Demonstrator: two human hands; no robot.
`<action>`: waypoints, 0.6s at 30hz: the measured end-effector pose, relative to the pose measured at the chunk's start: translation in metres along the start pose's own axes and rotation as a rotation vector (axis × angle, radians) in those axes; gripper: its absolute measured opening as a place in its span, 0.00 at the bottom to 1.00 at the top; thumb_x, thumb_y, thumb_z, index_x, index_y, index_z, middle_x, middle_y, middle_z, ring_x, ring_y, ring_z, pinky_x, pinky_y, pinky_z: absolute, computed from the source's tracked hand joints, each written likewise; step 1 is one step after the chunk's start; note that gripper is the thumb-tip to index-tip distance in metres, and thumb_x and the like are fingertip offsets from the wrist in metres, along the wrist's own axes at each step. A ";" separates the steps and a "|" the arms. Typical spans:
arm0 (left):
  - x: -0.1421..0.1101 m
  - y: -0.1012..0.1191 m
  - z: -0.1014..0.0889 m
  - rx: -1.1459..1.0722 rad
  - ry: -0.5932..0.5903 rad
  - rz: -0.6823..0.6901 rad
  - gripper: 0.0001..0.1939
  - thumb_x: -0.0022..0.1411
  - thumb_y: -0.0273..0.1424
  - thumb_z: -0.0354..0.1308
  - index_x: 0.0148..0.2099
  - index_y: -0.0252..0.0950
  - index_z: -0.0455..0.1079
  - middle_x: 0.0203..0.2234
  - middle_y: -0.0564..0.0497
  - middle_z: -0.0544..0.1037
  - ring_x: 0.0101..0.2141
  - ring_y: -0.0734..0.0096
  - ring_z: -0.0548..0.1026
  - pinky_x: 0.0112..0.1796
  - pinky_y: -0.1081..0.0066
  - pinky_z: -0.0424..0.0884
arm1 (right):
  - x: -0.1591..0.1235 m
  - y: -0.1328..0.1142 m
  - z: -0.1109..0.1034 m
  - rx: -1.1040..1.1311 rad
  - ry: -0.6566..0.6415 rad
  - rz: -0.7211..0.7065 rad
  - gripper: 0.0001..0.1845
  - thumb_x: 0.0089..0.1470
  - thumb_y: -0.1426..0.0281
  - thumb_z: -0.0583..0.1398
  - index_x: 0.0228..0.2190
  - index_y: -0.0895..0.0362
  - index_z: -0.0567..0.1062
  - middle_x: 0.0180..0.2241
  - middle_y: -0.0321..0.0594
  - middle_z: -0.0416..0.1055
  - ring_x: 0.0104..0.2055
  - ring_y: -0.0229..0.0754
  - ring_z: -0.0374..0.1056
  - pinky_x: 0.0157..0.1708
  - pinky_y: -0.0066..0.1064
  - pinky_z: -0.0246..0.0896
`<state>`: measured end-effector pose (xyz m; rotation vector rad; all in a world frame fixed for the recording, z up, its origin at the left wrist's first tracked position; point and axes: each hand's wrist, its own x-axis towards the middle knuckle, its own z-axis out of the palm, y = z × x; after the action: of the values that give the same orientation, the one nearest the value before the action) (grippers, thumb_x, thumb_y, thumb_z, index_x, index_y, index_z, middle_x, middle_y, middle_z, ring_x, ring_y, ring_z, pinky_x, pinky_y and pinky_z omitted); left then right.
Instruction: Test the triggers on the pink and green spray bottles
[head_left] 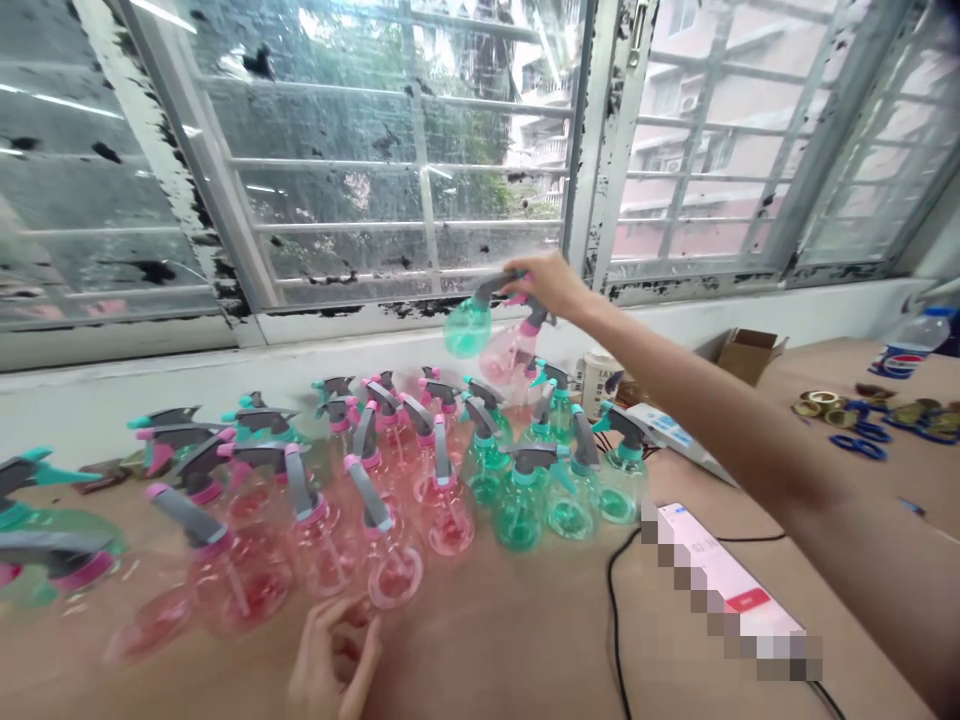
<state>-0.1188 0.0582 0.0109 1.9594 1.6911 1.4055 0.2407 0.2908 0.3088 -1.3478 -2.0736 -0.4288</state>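
Observation:
My right hand (pixel 551 285) is raised over the back of the table, its fingers closed round the grey heads of spray bottles. A green spray bottle (pixel 469 328) hangs tilted to the left from it. Just below, a pink spray bottle (pixel 508 350) also hangs from the hand, smeared by motion. My left hand (pixel 334 655) is low at the front edge, fingers loosely curled and apart, with nothing seen in them. Its fingertips are close to the base of a standing pink spray bottle (pixel 395 578); I cannot tell whether they touch.
Several pink bottles (pixel 451 525) and green bottles (pixel 519 515) stand crowded on the table (pixel 480 640). A phone (pixel 731 580) and black cable (pixel 615 620) lie to the right. Further back are a paper cup (pixel 598 385), power strip (pixel 679 440), cardboard box (pixel 746 355), scissors (pixel 859 447) and Pepsi bottle (pixel 907 345).

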 end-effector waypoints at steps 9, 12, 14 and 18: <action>-0.003 0.019 0.001 0.009 -0.027 0.030 0.18 0.60 0.50 0.53 0.39 0.41 0.68 0.24 0.55 0.74 0.20 0.69 0.72 0.28 0.68 0.73 | -0.103 -0.036 -0.160 -0.028 0.484 0.037 0.23 0.49 0.52 0.65 0.43 0.51 0.80 0.34 0.41 0.77 0.34 0.49 0.72 0.37 0.42 0.68; -0.005 0.023 0.009 -0.068 -0.005 -0.093 0.21 0.60 0.53 0.50 0.39 0.41 0.69 0.25 0.54 0.77 0.25 0.64 0.75 0.32 0.65 0.73 | -0.150 -0.050 -0.180 0.016 0.384 0.054 0.27 0.48 0.48 0.64 0.42 0.53 0.80 0.27 0.40 0.73 0.25 0.42 0.69 0.26 0.35 0.63; -0.002 0.026 0.015 -0.146 -0.018 -0.158 0.24 0.59 0.56 0.48 0.38 0.41 0.70 0.24 0.53 0.77 0.25 0.62 0.75 0.31 0.64 0.72 | -0.173 -0.061 -0.173 0.105 0.200 -0.016 0.25 0.48 0.47 0.63 0.39 0.53 0.81 0.22 0.35 0.71 0.20 0.37 0.65 0.22 0.31 0.59; 0.006 0.047 0.018 -0.369 -0.048 -0.165 0.28 0.58 0.57 0.46 0.38 0.38 0.70 0.28 0.48 0.78 0.25 0.62 0.75 0.31 0.62 0.73 | -0.200 -0.087 -0.120 0.257 -0.172 -0.251 0.15 0.55 0.56 0.63 0.38 0.52 0.80 0.30 0.36 0.76 0.30 0.38 0.70 0.30 0.29 0.63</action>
<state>-0.0748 0.0548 0.0361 1.6038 1.4127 1.4713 0.2581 0.0452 0.2744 -1.0081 -2.3586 -0.1448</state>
